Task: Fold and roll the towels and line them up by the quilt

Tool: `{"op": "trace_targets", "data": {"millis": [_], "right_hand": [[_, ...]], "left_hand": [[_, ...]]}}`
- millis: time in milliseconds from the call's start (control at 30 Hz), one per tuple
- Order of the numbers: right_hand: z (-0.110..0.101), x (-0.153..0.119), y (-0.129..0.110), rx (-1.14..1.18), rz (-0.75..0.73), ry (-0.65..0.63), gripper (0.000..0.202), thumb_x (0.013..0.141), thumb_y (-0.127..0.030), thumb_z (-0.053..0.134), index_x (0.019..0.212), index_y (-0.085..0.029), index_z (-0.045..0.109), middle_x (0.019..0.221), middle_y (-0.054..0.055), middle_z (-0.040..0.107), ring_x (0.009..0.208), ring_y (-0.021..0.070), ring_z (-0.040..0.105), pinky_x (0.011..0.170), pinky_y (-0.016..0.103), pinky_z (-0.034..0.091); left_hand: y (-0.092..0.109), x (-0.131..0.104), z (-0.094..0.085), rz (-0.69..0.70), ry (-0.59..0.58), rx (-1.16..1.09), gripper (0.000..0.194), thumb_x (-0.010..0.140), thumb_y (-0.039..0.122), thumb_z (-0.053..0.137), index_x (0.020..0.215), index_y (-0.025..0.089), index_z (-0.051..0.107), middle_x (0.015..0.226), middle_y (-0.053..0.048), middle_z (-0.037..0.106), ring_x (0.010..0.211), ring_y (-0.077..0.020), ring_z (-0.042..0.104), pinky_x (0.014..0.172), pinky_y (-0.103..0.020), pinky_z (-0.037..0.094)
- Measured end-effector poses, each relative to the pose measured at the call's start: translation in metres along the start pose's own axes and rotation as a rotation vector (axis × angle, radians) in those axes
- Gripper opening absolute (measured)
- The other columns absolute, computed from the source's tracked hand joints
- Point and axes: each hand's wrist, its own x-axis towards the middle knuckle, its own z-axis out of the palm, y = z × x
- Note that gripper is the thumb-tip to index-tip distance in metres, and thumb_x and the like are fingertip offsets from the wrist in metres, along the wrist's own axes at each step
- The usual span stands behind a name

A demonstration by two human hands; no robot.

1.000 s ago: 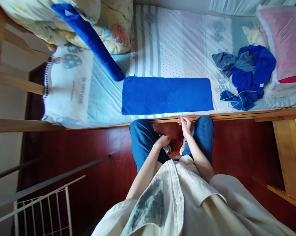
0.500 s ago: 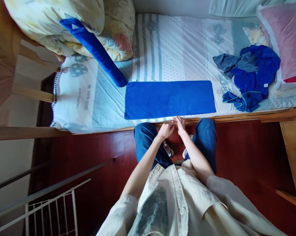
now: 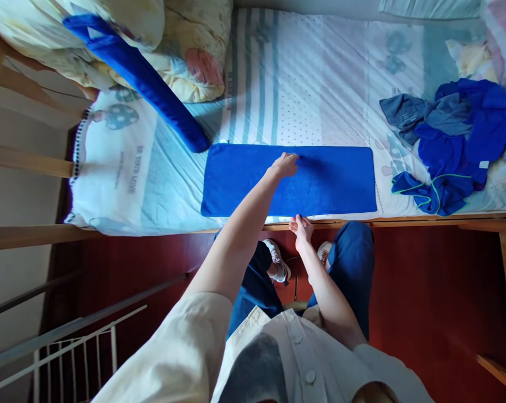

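A flat blue towel point(image 3: 332, 179), folded into a long rectangle, lies along the near side of the bed. Over its middle, close to the far edge, my left hand point(image 3: 285, 164) reaches with curled fingers. Nothing shows in those fingers, and a shadow falls on the cloth beside them. My right hand point(image 3: 303, 230) is at the towel's near edge, palm turned up, with thumb and fingertips closed on the border.
A rolled blue cloth point(image 3: 148, 89) leans from the bedding pile point(image 3: 194, 67) at left. Crumpled blue and grey clothes point(image 3: 450, 134) lie at right. The wooden bed rail point(image 3: 404, 221) runs before my knees. A white metal rack point(image 3: 80, 358) stands lower left.
My hands, together before, have parted. The left has moved forward over the towel; the right has come to its near edge. The view has shifted slightly.
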Motion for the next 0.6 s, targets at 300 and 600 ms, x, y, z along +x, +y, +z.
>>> {"op": "trace_targets", "data": {"millis": [300,600], "right_hand": [[0.000,0.001,0.001,0.069,0.086,-0.094,0.033,0.081,-0.046,0.086,0.084,-0.020,0.066,0.095,0.008,0.083,0.080,0.0179,0.079,0.075,0.027,0.063],[0.002,-0.013,-0.004,0.085,0.090,-0.170,0.034,0.084,-0.048,0.085,0.098,-0.020,0.071,0.107,0.010,0.083,0.088,0.0197,0.080,0.082,0.030,0.064]], "left_hand": [[0.005,0.041,-0.009,-0.078,-0.031,0.093,0.059,0.092,0.014,0.046,0.151,0.012,0.052,0.152,-0.018,0.054,0.143,-0.0346,0.044,0.117,-0.048,0.042],[0.025,0.029,-0.031,-0.111,-0.001,0.149,0.042,0.096,0.010,0.044,0.129,0.010,0.070,0.140,-0.022,0.058,0.126,-0.0369,0.058,0.103,-0.045,0.047]]}}
